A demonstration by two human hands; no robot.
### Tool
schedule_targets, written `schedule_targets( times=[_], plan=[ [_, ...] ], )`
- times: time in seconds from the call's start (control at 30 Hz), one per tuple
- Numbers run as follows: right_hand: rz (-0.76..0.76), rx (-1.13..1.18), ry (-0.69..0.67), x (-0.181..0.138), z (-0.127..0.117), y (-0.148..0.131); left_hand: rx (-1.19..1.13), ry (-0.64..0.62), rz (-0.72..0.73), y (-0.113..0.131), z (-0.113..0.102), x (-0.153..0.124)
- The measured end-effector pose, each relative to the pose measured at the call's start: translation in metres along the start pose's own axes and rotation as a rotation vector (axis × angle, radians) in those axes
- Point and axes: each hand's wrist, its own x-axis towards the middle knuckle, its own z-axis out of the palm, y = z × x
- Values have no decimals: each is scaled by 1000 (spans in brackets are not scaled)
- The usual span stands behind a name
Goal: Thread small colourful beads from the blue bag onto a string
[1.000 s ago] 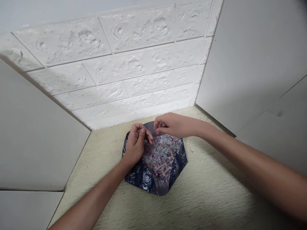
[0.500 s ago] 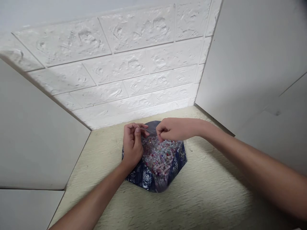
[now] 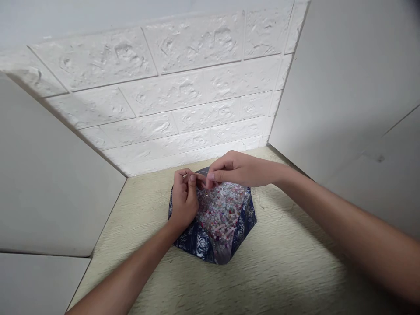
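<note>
My left hand (image 3: 184,200) pinches a thin needle (image 3: 197,176) above the beads (image 3: 223,210) in the blue tray (image 3: 244,223) on the table (image 3: 278,267); my right hand (image 3: 236,170) presses its fingertips together at the needle's tip.

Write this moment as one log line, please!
left hand: grip pinched shut over beads | right hand: grip pinched shut, close beside left hand | held item: too small to tell | beads: fill blue tray on table
</note>
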Motion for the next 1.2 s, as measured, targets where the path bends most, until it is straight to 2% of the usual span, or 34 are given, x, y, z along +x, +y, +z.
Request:
schedule_targets(
  times=[0.07, 0.2, 0.47, 0.6, 0.7, 0.9, 1.0, 1.2],
  plan=[
    [43, -44, 1, 1, 1, 3, 0, -17, -2, -1, 0, 0],
    [126, -25, -82, 1, 5, 6, 25, -52, -15, -2, -3, -1],
    [158, -171, -141, 1, 8, 17, 1, -75, -76, -4, -4, -2],
    [192, -79, -126, 1, 7, 15, 62, -63, -49, -3, -5, -3],
    [156, 0, -78, 1, 6, 11, 145, -93, -22, -2, -7, -4],
    [170, -161, 133, 4, 7, 13, 155, -169, -17, -2, -9, -4],
    [198, -211, 137, 4, 6, 16, 226, -196, -11, -2, -8, -5],
    [225, -325, 77, 0, 4, 14, 543, -304, 66, 2, -6, -9]
  ],
)
